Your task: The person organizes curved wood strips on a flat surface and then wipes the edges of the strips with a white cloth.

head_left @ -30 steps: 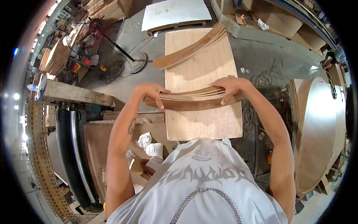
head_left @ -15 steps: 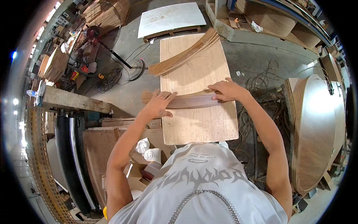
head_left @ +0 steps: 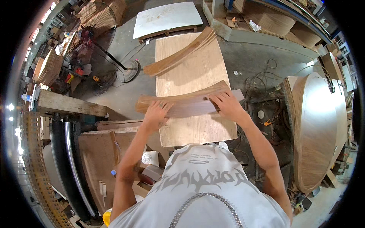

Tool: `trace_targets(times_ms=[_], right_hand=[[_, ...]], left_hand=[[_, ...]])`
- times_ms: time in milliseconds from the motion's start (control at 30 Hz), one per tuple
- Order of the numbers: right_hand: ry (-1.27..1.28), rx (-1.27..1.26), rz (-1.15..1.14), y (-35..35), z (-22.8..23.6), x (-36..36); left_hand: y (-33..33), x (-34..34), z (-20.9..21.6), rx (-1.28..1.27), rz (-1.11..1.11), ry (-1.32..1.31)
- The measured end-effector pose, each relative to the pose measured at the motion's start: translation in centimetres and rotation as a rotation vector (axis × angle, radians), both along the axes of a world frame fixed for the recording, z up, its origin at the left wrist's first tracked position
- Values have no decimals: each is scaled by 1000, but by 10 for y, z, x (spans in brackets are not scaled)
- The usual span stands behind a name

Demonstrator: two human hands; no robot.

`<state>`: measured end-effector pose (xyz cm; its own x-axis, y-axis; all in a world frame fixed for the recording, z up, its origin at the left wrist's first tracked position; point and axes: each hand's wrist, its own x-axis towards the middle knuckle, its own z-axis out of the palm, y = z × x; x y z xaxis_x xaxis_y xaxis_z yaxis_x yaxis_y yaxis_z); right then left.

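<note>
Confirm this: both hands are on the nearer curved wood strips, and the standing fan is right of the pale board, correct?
The side is wrong: in the head view, the standing fan is left of the pale board. The left hand and right hand are on the nearer curved wood strips.

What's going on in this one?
A person has both hands on a curved bundle of thin wood strips laid across a pale wooden board. The left hand is toward its left end, the right hand toward its right. A second curved bundle lies untouched farther up the board.
</note>
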<state>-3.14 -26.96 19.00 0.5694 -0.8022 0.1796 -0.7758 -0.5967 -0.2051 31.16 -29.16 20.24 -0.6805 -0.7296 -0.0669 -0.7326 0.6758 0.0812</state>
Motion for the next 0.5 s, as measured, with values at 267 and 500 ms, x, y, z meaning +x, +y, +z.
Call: trace_targets(times_ms=[267,500], right_hand=[[23,357,40,50,-19,0],[-242,1296,218,21,-9,-7]], left_hand=[[43,10,-46,380,-22,60],[13,24,-13,1134,9,95]])
